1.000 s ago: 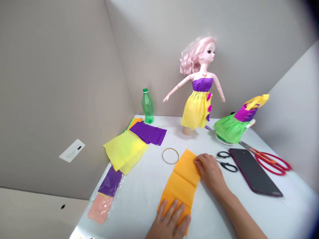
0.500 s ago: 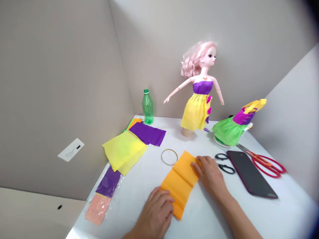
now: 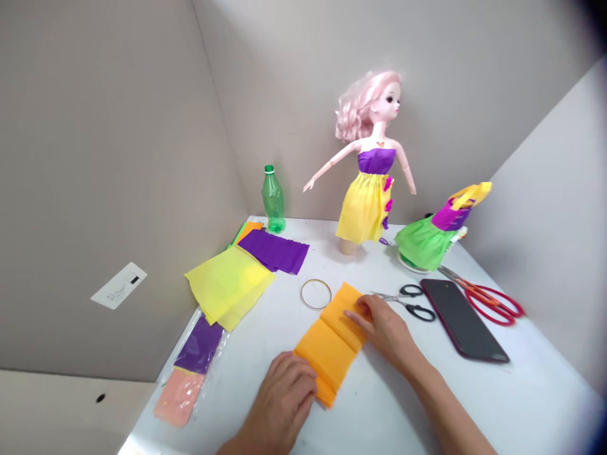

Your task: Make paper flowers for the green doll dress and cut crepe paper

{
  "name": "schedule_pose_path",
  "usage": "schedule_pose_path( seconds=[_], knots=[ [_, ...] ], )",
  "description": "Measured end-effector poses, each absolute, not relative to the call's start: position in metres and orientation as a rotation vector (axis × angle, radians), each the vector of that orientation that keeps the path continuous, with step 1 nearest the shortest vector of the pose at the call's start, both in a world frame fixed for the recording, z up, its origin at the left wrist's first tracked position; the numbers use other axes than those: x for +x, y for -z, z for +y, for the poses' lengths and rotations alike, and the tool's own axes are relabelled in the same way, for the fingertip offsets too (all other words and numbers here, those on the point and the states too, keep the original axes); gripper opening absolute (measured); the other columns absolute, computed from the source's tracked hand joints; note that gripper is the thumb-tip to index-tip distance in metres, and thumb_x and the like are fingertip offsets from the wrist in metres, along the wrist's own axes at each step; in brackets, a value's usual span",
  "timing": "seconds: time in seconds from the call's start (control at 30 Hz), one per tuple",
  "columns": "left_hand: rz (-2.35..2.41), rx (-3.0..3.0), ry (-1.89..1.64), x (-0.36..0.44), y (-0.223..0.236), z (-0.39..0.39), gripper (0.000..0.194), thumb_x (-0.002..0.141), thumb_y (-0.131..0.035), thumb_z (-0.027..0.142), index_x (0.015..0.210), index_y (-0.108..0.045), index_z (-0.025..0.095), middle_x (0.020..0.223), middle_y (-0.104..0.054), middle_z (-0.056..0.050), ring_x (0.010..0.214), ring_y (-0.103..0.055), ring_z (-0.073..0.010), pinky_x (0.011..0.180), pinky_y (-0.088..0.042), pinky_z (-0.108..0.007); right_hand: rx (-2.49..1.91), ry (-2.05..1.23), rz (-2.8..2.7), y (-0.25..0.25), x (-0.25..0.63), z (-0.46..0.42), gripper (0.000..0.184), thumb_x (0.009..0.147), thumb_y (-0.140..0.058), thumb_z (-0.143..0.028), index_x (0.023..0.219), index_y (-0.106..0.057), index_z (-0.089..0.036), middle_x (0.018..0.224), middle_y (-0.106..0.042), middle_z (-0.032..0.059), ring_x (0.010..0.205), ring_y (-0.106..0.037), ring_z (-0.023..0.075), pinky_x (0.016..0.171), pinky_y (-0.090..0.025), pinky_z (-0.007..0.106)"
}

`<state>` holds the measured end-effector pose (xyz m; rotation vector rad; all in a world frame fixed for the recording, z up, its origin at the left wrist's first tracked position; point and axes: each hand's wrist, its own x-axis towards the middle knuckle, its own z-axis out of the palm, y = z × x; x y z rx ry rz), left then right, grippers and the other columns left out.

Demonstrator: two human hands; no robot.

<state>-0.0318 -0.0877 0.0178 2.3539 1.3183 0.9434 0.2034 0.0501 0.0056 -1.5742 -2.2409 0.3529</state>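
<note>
Matt, crinkled orange crepe paper [image 3: 329, 344] lies on a smooth white table [image 3: 535, 404], near steel scissors [image 3: 416, 312] with glossy black plastic handles, a phone [image 3: 462, 319] with a glossy dark screen, and a clear green plastic bottle [image 3: 274, 199].

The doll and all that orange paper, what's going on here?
A person is handling a folded strip of orange crepe paper on a white table. Their left hand is on its near end, and their right hand is on its far end. Just past the right hand lie black-handled scissors and a dark phone. A pink-haired doll in a yellow and purple dress stands at the back.
</note>
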Motion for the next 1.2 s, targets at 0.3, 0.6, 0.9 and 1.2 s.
schedule_pose_path(
  seconds=[0.3,0.6,0.9,1.2],
  knots=[
    [1.792,1.925,-1.170,-0.060,-0.015,-0.124,0.008,0.093,-0.051,0.018,0.094,-0.059,0.021,0.089,-0.066,-0.005,0.085,-0.060,-0.0188,0.078,-0.048,-0.032,-1.503,-0.791,-2.396,-0.010,0.178,0.035,0.018,0.090,-0.044,-0.036,0.079,-0.051,-0.023,0.079,-0.061,0.0015,0.069,-0.058,0.0183,0.060,-0.040,0.028],
    [2.624,0.938,-1.043,-0.152,0.018,-0.238,0.035,0.085,-0.055,0.055,0.097,-0.062,0.023,0.058,-0.053,0.005,0.053,-0.057,-0.0173,0.055,-0.049,-0.027,-1.114,-1.554,-2.000,-0.043,0.119,0.028,0.018,0.089,-0.051,-0.037,0.093,-0.059,-0.022,0.069,-0.053,-0.0036,0.062,-0.049,0.0133,0.055,-0.037,0.023],
    [2.468,1.403,-0.725,-0.180,0.000,-0.217,0.031,0.091,-0.050,0.048,0.105,-0.069,0.028,0.108,-0.066,-0.005,0.062,-0.062,-0.0139,0.061,-0.055,-0.027,-1.003,-1.036,-1.959,-0.078,0.027,0.081,0.028,0.086,-0.051,-0.026,0.112,-0.059,-0.018,0.108,-0.064,0.0117,0.100,-0.060,0.0264,0.086,-0.048,0.043],
    [2.421,1.609,-0.612,-0.191,0.003,-0.209,0.030,0.096,-0.041,0.041,0.092,-0.066,0.025,0.099,-0.066,-0.005,0.084,-0.066,-0.0186,0.070,-0.053,-0.028,-0.384,-0.629,-2.597,-0.037,-0.007,-0.017,0.019,0.093,-0.051,-0.014,0.110,-0.060,-0.018,0.114,-0.063,0.0093,0.103,-0.057,0.0230,0.089,-0.048,0.037]
  ],
)
